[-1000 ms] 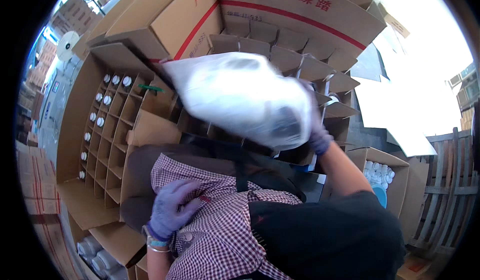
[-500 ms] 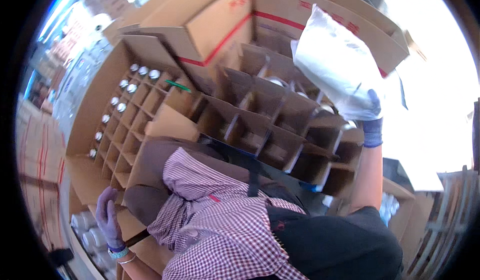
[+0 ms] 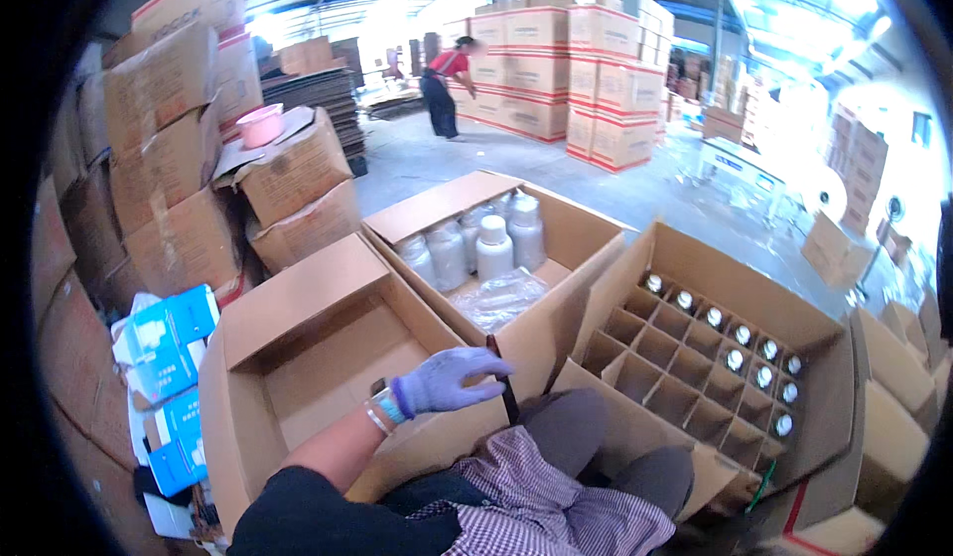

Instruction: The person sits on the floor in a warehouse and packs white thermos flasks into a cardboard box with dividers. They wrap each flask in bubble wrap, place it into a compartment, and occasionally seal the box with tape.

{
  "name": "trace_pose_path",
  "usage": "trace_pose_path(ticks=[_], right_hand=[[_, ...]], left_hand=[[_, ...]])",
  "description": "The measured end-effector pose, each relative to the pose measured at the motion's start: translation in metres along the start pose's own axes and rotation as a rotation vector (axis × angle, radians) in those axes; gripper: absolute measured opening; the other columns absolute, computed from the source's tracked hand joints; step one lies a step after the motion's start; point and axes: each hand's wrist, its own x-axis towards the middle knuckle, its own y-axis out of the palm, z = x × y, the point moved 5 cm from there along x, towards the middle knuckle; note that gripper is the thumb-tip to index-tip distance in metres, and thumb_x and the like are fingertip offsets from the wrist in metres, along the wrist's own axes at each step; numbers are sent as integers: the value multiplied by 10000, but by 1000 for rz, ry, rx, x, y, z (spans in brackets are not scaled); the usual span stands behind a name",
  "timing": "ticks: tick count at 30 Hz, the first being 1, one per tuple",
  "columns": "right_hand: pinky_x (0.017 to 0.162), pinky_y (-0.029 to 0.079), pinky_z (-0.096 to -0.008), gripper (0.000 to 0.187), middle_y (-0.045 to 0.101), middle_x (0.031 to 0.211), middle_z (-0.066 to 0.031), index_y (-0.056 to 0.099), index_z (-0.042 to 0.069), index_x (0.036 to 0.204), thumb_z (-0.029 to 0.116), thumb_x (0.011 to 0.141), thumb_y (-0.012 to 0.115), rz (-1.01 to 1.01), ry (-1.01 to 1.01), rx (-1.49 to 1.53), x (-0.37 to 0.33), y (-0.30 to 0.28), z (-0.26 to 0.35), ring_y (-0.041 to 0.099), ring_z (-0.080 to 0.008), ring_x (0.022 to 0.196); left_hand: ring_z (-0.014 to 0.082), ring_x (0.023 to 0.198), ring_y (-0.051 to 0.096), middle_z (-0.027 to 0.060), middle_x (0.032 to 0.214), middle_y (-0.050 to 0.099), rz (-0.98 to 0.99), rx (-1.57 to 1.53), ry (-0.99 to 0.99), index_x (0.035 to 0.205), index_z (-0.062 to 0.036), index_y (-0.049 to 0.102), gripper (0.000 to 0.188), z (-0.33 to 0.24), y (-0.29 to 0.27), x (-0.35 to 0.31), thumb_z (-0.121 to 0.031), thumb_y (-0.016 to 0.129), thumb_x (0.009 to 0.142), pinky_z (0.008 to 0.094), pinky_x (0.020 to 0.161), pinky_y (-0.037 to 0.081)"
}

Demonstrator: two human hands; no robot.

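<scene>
Landmark: the open brown cardboard carton (image 3: 576, 233) with round-shouldered white plastic bottles (image 3: 493, 250) in it, called the bottle carton.
White bottles: standing in a group inside the bottle carton, toward its far left; crumpled clear plastic film (image 3: 504, 300) lies at their near side.
Left hand, purple-gloved (image 3: 452, 379): nearer the wearer than the bottle carton, above the near edge of a plain brown open-topped carton (image 3: 347, 357) on the landmark's left.
Left fingers: loosely extended, apart from the bottles, with nothing visible in them; contact with the dark narrow strip (image 3: 509, 397) beside them cannot be told.
Right hand: out of view, so its fingers' state cannot be told.
Divided brown carton (image 3: 745, 298): right of the bottle carton, with silvery-white bottle caps (image 3: 735, 359) showing in some cells.
Step in hand: seemingly an empty-handed reach, not a hold.
Next move: taking a white bottle would call for clearing the wall and avoiding the film.
</scene>
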Motion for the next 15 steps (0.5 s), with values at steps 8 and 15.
trace_pose_path(ticks=[8,15], right_hand=[[694,492,-449,286,638,907,-133,630,43,942,329,924,620,-242,3,-85,-12,1,80,626,-277,784],[1040,427,-450,495,510,1371,-168,482,-5,1356,253,964,638,138,-535,849,-152,-32,341,483,-293,1264]], left_hand=[[358,1116,621,200,1213,648,-46,357,-406,1247,-55,644,561,72,-10,-119,-481,688,885,431,991,484],[383,1107,612,219,1196,639,63,403,-652,1261,-56,629,669,113,-36,-199,-581,675,849,445,984,482]])
